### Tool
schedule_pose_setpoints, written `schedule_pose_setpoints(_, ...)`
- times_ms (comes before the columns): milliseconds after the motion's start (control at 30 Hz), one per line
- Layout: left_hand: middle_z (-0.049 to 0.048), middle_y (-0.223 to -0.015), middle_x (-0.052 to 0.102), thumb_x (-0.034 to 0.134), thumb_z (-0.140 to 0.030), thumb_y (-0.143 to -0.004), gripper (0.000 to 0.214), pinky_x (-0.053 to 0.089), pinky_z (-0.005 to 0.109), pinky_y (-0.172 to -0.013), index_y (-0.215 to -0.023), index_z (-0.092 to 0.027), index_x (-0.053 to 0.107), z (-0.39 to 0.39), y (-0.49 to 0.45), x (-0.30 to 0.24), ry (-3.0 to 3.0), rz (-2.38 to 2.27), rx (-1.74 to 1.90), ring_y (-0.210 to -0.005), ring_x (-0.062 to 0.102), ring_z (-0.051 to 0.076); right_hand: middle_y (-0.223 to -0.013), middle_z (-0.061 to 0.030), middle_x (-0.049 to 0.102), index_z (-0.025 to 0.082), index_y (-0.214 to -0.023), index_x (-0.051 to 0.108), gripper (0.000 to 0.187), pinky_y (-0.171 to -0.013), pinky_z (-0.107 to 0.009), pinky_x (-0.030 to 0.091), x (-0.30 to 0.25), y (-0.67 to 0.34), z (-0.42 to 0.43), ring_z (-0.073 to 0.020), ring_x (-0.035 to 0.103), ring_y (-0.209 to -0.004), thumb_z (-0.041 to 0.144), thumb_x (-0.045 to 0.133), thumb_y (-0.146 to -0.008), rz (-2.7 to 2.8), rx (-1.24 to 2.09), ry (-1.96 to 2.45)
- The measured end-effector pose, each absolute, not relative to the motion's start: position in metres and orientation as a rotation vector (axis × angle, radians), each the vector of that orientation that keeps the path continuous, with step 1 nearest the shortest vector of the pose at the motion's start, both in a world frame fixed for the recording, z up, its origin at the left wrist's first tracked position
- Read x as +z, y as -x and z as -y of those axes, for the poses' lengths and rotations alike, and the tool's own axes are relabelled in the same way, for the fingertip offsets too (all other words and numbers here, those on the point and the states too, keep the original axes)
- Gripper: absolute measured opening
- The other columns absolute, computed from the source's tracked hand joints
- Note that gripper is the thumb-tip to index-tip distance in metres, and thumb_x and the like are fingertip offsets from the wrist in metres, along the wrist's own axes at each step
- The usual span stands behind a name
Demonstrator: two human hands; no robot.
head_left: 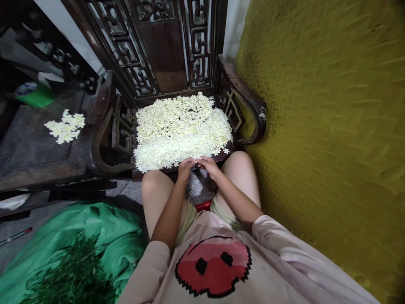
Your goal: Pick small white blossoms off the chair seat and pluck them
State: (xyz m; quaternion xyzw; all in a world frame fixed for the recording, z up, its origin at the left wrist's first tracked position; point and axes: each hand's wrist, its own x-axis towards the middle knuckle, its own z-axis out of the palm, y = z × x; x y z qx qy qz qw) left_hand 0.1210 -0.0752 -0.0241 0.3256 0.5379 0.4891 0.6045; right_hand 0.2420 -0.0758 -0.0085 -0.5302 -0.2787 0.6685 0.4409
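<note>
A thick layer of small white flowers point(182, 128) covers the seat of a dark carved wooden chair point(249, 105) in front of me. My left hand point(185, 169) and my right hand point(207, 164) meet at the seat's near edge, between my bare knees. Both have their fingers curled together, pinching something tiny and white that I cannot make out. The fingertips of the two hands touch each other.
A smaller heap of white flowers point(66, 126) lies on a dark wooden table point(31, 147) to the left. A green sheet point(104, 236) with green stems point(72, 274) lies on the floor at lower left. A yellow textured wall point(332, 126) stands close on the right.
</note>
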Motion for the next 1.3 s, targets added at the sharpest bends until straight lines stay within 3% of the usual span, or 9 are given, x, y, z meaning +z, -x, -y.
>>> schedule_pose_setpoints(300, -0.0012, -0.060, 0.054, 0.073, -0.039, -0.056, 0.031, 0.042, 0.024, -0.064, -0.063, -0.016, 0.053, 0.074, -0.119, -0.025, -0.579, -1.081, 1.082, -0.058, 0.051, 0.008, -0.066, 0.0014, 0.063, 0.017, -0.074, 0.061, 0.012, -0.048, -0.016, 0.035, -0.006, -0.242, 0.078, -0.0049, 0.052, -0.052, 0.024, 0.068, -0.067, 0.470, 1.876, 1.201)
schedule_pose_setpoints(567, -0.0015, -0.063, 0.053, 0.067, -0.041, -0.066, 0.029, 0.043, 0.022, -0.064, -0.071, -0.018, 0.049, 0.063, -0.106, -0.023, -0.476, -1.216, 1.275, -0.060, 0.054, 0.008, -0.077, 0.0015, 0.065, 0.018, -0.078, 0.060, 0.003, -0.046, -0.014, 0.037, -0.010, -0.252, 0.070, -0.0029, 0.052, -0.050, 0.019, 0.061, -0.075, 0.326, 1.762, 1.317)
schedule_pose_setpoints(700, 0.0031, -0.077, 0.060, 0.064, -0.039, -0.071, 0.028, 0.044, 0.022, -0.068, -0.088, -0.019, 0.054, 0.044, -0.088, -0.023, -0.364, -1.294, 1.447, -0.069, 0.057, 0.009, -0.077, -0.0003, 0.065, 0.016, -0.077, 0.061, 0.004, -0.044, -0.015, 0.036, -0.010, -0.251, 0.072, -0.0032, 0.051, -0.048, 0.018, 0.062, -0.073, 0.332, 1.735, 1.399)
schedule_pose_setpoints(800, 0.0068, -0.090, 0.063, 0.061, -0.043, -0.073, 0.044, 0.044, 0.022, -0.069, -0.111, -0.023, 0.052, 0.034, -0.079, -0.023, -0.403, -1.344, 1.480, -0.077, 0.060, 0.011, -0.074, -0.0013, 0.065, 0.015, -0.076, 0.062, 0.006, -0.041, -0.016, 0.035, -0.012, -0.248, 0.075, -0.0046, 0.051, -0.047, 0.016, 0.064, -0.071, 0.357, 1.697, 1.484)
schedule_pose_setpoints(1000, 0.0036, -0.085, 0.063, 0.063, -0.043, -0.069, 0.067, 0.043, 0.023, -0.070, -0.129, -0.023, 0.040, 0.058, -0.096, -0.023, -0.572, -1.430, 1.440, -0.070, 0.058, 0.010, -0.070, -0.0013, 0.065, 0.014, -0.074, 0.062, 0.007, -0.041, -0.017, 0.033, -0.014, -0.245, 0.073, -0.0053, 0.050, -0.046, 0.017, 0.065, -0.068, 0.409, 1.644, 1.556)
schedule_pose_setpoints(1100, 0.0018, -0.079, 0.063, 0.063, -0.037, -0.068, 0.057, 0.044, 0.024, -0.071, -0.121, -0.021, 0.049, 0.076, -0.111, -0.019, -0.709, -1.405, 1.372, -0.069, 0.058, 0.011, -0.071, -0.0008, 0.065, 0.015, -0.073, 0.063, 0.009, -0.043, -0.018, 0.032, -0.015, -0.242, 0.074, -0.0058, 0.051, -0.047, 0.020, 0.066, -0.066, 0.474, 1.641, 1.569)
schedule_pose_setpoints(1200, 0.0016, -0.070, 0.061, 0.066, -0.035, -0.065, 0.033, 0.044, 0.026, -0.067, -0.094, -0.018, 0.064, 0.084, -0.121, -0.016, -0.930, -1.361, 1.183, -0.064, 0.056, 0.012, -0.065, 0.0002, 0.064, 0.015, -0.071, 0.066, 0.010, -0.045, -0.018, 0.031, -0.014, -0.241, 0.077, -0.0060, 0.051, -0.048, 0.022, 0.067, -0.065, 0.590, 1.667, 1.545)
schedule_pose_setpoints(1300, 0.0019, -0.068, 0.060, 0.069, -0.032, -0.061, 0.019, 0.043, 0.026, -0.062, -0.075, -0.019, 0.067, 0.085, -0.125, -0.016, -1.146, -1.372, 1.108, -0.061, 0.053, 0.013, -0.060, 0.0010, 0.063, 0.015, -0.071, 0.068, 0.009, -0.047, -0.017, 0.030, -0.011, -0.241, 0.079, -0.0061, 0.051, -0.049, 0.021, 0.064, -0.065, 0.690, 1.685, 1.510)
